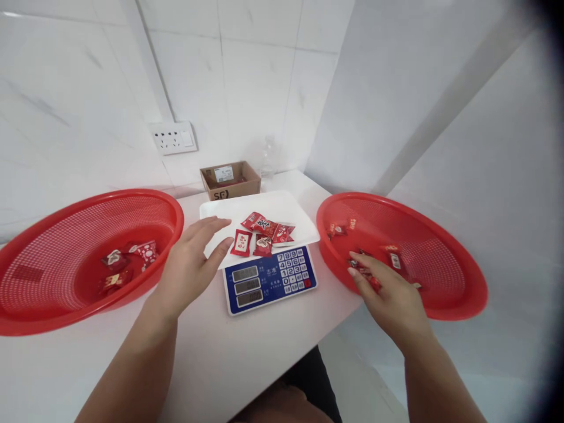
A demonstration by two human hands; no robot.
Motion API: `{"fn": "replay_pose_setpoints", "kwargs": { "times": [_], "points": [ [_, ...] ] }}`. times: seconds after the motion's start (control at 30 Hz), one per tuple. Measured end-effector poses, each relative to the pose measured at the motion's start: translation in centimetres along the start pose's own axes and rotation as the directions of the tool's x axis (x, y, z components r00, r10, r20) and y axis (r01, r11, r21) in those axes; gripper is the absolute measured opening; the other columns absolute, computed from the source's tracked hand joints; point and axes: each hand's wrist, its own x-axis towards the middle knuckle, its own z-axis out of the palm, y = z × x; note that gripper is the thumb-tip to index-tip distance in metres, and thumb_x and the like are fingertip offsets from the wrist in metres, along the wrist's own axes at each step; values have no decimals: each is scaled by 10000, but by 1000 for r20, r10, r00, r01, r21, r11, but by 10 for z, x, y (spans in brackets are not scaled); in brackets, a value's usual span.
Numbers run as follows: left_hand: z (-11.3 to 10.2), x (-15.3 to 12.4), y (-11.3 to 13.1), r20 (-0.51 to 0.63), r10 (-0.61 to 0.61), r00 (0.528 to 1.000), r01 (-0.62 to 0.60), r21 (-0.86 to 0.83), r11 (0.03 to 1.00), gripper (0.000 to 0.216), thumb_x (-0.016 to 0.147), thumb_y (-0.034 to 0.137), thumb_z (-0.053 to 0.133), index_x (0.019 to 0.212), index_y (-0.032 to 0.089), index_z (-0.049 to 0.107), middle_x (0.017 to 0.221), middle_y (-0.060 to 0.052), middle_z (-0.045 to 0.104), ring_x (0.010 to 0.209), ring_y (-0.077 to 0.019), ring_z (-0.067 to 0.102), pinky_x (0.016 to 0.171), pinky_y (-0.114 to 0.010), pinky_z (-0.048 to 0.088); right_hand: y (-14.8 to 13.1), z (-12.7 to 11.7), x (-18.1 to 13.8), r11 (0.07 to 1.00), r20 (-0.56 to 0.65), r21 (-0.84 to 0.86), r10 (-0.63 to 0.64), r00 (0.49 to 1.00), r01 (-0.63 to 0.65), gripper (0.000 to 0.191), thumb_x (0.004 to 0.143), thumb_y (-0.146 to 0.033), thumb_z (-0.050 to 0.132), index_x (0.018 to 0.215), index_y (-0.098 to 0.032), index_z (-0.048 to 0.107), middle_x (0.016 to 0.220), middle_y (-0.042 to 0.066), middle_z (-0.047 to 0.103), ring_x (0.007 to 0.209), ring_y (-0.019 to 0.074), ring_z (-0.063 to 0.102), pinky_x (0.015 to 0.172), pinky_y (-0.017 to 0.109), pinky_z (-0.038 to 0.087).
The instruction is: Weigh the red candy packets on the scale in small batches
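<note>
My left hand hovers at the left edge of the white weighing tray, thumb and fingers apart with nothing between them. Several small red snack packets with printed writing lie on that tray. Below it shows the blue front panel of a digital scale, with displays and number keys. My right hand reaches over the near rim of the right red plastic basket. Its thumb and fingers are closed on a red packet, partly covered by the fingers. Other red packets lie in this basket.
Another red mesh basket stands at the left, with several packets inside. Behind the scale are an open cardboard box and a clear plastic bottle, close to the tiled wall. A socket is mounted there. The white table's front edge is near me.
</note>
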Motion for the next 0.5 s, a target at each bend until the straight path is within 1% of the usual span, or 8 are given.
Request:
{"fn": "replay_pose_setpoints", "kwargs": {
  "times": [0.07, 0.1, 0.17, 0.2, 0.27, 0.33, 0.4, 0.5],
  "points": [
    [3, 1, -6, 37, -17, 999, 16, 20, 1000, 342, 887, 412, 447, 1156, 229, 550, 1176, -52, 616, 1114, -224, 549, 904, -356, 473, -6, 6, -6, 980, -87, 146, -125, 988, 136, 242, 850, -328, 503, 1009, -216, 647, 996, 78, 700, 925, 234, 650, 809, 361, 521],
    [4, 1, -11, 50, -27, 998, 25, 35, 999, 355, 886, 420, 440, 1160, 221, 547, 1191, -63, 604, 1124, -227, 541, 933, -371, 454, -10, 12, -11, 953, -81, 224, -192, 978, 206, 204, 848, -307, 511, 973, -222, 649, 936, 69, 707, 876, 215, 658, 791, 339, 523],
    [5, -2, -22, 84, -52, 995, 46, 72, 996, 382, 886, 440, 423, 1168, 211, 540, 1236, -84, 569, 1160, -237, 512, 964, -399, 429, -18, 28, -23, 877, 44, 387, -326, 944, 285, 164, 846, -279, 517, 932, -228, 646, 833, 50, 707, 770, 185, 662, 707, 293, 530],
    [4, -5, -28, 108, -63, 992, 52, 95, 994, 396, 886, 450, 413, 1176, 210, 534, 1263, -92, 547, 1185, -244, 490, 974, -414, 420, -22, 37, -30, 846, 146, 455, -377, 914, 277, 162, 848, -278, 514, 928, -227, 645, 798, 43, 702, 724, 175, 657, 664, 277, 528],
    [1, -13, -41, 151, -91, 984, 68, 155, 986, 424, 884, 471, 401, 1194, 209, 522, 1313, -107, 505, 1233, -262, 442, 990, -443, 401, -30, 57, -44, 829, 329, 529, -395, 858, 179, 169, 857, -289, 495, 884, -223, 648, 752, 36, 688, 667, 167, 643, 613, 266, 513],
    [-7, -24, -54, 171, -146, 974, 106, 223, 969, 448, 878, 484, 398, 1212, 208, 513, 1344, -116, 479, 1272, -281, 396, 1003, -463, 383, -36, 74, -54, 820, 457, 566, -400, 795, 88, 173, 848, -296, 492, 826, -222, 647, 722, 28, 672, 650, 168, 631, 590, 265, 497],
    [-18, -37, -64, 163, -252, 954, 202, 273, 941, 451, 886, 480, 371, 1226, 216, 506, 1349, -107, 483, 1293, -288, 372, 1000, -466, 386, -39, 86, -59, 806, 514, 591, -400, 759, 24, 162, 830, -299, 500, 798, -227, 642, 723, 22, 664, 653, 173, 622, 587, 268, 487],
    [-40, -57, -82, 129, -464, 877, 416, 280, 865, 460, 904, 477, 302, 1255, 238, 480, 1309, -77, 535, 1254, -272, 436, 950, -433, 440, -37, 97, -59, 778, 551, 623, -370, 748, -74, 179, 833, -329, 491, 810, -226, 636, 744, 22, 661, 663, 171, 614, 595, 257, 481]
  ]
}}
